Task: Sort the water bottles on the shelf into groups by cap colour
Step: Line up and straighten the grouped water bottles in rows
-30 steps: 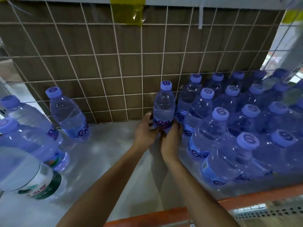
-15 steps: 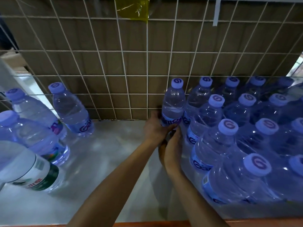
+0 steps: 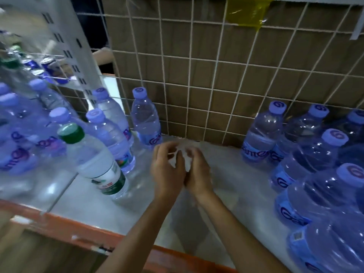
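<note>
My left hand [image 3: 167,170] and my right hand [image 3: 199,170] are pressed together over the middle of the shelf [image 3: 236,178]. Their fingers curl around a small white crumpled scrap [image 3: 182,160], which is blurred. A green-capped bottle [image 3: 94,160] with a white and green label stands at the front left. Behind it are several blue-capped bottles, the nearest to my hands [image 3: 145,119] against the back grid. On the right a packed block of blue-capped bottles begins with one [image 3: 262,134] at the back. Neither hand touches a bottle.
A white wire grid [image 3: 197,75] over brown cardboard closes the back. A white perforated upright [image 3: 78,46] stands at the left, with more bottles beyond it. The shelf's orange front edge [image 3: 59,223] runs below. Yellow tape [image 3: 246,10] hangs at the top.
Both hands have let go of the blue-capped bottle at the left end of the right block and moved left to the open middle. The view has swung left.
</note>
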Demonstrator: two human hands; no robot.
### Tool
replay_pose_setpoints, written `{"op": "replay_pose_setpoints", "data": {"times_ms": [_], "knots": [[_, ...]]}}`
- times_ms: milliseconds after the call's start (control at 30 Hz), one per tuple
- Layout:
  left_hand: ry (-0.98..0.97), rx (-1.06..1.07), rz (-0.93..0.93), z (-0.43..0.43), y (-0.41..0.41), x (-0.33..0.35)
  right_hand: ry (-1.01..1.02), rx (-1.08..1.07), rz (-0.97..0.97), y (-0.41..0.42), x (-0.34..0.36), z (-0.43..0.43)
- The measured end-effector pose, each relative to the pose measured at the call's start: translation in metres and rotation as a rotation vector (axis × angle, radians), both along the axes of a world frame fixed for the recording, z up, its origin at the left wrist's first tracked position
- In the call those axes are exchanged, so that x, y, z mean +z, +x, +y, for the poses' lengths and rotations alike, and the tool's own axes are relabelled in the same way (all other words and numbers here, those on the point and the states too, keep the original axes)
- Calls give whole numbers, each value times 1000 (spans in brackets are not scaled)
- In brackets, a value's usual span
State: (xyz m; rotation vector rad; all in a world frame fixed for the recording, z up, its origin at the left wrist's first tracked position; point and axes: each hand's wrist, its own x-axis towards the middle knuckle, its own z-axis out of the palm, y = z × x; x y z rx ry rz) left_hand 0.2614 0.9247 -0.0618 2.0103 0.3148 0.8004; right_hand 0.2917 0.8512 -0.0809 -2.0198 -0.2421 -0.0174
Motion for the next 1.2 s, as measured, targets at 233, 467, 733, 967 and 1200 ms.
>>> {"op": "replay_pose_setpoints", "data": {"times_ms": [233, 467, 733, 967, 1200], "knots": [[-156, 132, 194, 53, -36, -30, 39, 55, -49, 47, 8, 91], [-155, -2, 375, 52, -34, -30, 47, 108, 121, 64, -4, 98], [-183, -188, 353, 42, -10, -24, 39, -181, 68, 17, -12, 35], [-213, -623, 397, -21, 17, -16, 57, -492, -54, -14, -8, -48], [-73, -709, 335, -75, 40, -22, -119, -531, 60, -37, -7, -95]]}}
